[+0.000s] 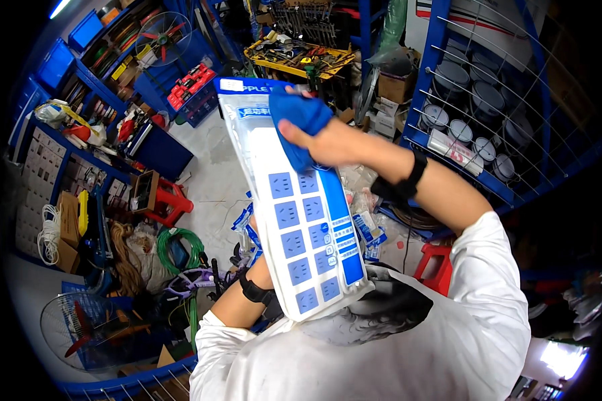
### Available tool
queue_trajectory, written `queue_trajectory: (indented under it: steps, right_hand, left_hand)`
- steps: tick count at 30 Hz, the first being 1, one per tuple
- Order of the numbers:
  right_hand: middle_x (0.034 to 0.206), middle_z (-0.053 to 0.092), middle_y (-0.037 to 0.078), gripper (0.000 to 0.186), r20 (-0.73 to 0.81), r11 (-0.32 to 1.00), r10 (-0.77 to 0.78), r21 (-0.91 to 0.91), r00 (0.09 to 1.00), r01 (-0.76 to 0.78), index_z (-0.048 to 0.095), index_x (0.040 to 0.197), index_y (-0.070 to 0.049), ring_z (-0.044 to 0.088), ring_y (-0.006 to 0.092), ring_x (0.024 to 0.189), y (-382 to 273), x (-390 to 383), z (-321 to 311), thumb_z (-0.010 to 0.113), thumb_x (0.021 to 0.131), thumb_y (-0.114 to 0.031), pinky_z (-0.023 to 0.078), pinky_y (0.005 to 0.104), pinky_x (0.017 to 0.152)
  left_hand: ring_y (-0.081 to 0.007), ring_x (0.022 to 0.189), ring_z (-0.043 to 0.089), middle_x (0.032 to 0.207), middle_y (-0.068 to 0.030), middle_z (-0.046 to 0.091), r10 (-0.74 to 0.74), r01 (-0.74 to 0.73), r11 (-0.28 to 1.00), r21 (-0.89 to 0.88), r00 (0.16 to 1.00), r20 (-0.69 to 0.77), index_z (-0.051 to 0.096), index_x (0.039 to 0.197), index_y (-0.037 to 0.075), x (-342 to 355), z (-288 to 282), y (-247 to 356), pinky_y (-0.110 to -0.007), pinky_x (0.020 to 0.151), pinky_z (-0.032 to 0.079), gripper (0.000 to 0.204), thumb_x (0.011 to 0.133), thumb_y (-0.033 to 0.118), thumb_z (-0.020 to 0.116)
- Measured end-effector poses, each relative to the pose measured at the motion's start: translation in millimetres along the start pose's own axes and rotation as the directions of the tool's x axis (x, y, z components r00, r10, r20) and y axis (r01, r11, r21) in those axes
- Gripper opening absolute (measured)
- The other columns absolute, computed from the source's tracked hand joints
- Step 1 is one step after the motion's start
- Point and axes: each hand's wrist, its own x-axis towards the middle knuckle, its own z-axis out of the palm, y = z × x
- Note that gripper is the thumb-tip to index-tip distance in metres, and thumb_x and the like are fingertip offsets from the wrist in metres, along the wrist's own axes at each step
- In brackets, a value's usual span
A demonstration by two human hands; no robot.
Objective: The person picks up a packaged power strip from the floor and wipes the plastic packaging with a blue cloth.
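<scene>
I stand over a pale floor (211, 167) crowded with clutter, blue shelving (67, 80) curving round its far left side and a blue wire rack (488, 100) of round tins on the right. In front of my chest I hold up a long white-and-blue packaged power strip (301, 214), tilted so its top leans far and left and its bottom end sits near my white shirt (448, 334). The pack shows rows of blue socket squares down its face.

My left hand (259, 267) is behind the lower left edge of the pack, mostly hidden by it; only the wrist with a black band shows, so I cannot tell exactly how the fingers close, though the pack rests against it there. My right hand (321, 137) is clenched on a blue cloth (299, 123), pressing it flat against the upper part of the pack.

On the floor to the left lie a coiled green hose (179, 246) and a small red stool (170, 200); another red stool (436, 264) stands on the right beneath my forearm. Small blue-and-white packets (368, 230) are scattered on the floor just right of the pack.
</scene>
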Motion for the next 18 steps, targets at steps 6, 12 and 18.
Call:
queue_trajectory:
  steps: [6, 12, 18]
  right_hand:
    - [0.126, 0.061, 0.024, 0.071, 0.067, 0.991, -0.126, -0.036, 0.99, 0.128, 0.05, 0.139, -0.001, 0.058, 0.0422, 0.119, -39, 33, -8, 0.034, 0.104, -0.061, 0.044, 0.0435, 0.106]
    - [0.16, 0.032, 0.018, 0.072, -0.007, 0.881, -0.473, -0.031, 0.881, 0.472, 0.038, 0.15, -0.005, 0.028, 0.0389, 0.149, -74, -8, 27, 0.062, 0.095, -0.044, 0.029, 0.0463, 0.12]
    - [0.162, 0.026, 0.023, 0.092, 0.342, 0.81, -0.583, 0.167, 0.737, 0.563, 0.04, 0.149, 0.001, 0.023, 0.0453, 0.149, -100, -74, 50, 0.071, 0.083, -0.056, 0.027, 0.0579, 0.118]
  left_hand:
    - [-0.0426, 0.144, 0.036, 0.159, -0.0281, 0.025, 0.024, -0.022, 0.995, 0.101, 0.999, -0.026, 0.018, 0.159, 0.007, 8, 2, 6, -0.054, 0.112, 0.042, 0.136, 0.063, 0.094, 0.057]
    - [-0.0413, 0.142, 0.039, 0.157, -0.0264, 0.031, 0.141, -0.127, 0.982, 0.142, 0.986, -0.093, 0.021, 0.158, 0.006, -5, -9, 19, -0.054, 0.112, 0.043, 0.13, 0.066, 0.09, 0.059]
    - [-0.04, 0.14, 0.043, 0.154, -0.0246, 0.036, 0.289, -0.239, 0.936, 0.258, 0.94, -0.179, 0.025, 0.157, 0.005, -45, -13, 42, -0.054, 0.111, 0.043, 0.124, 0.069, 0.085, 0.06]
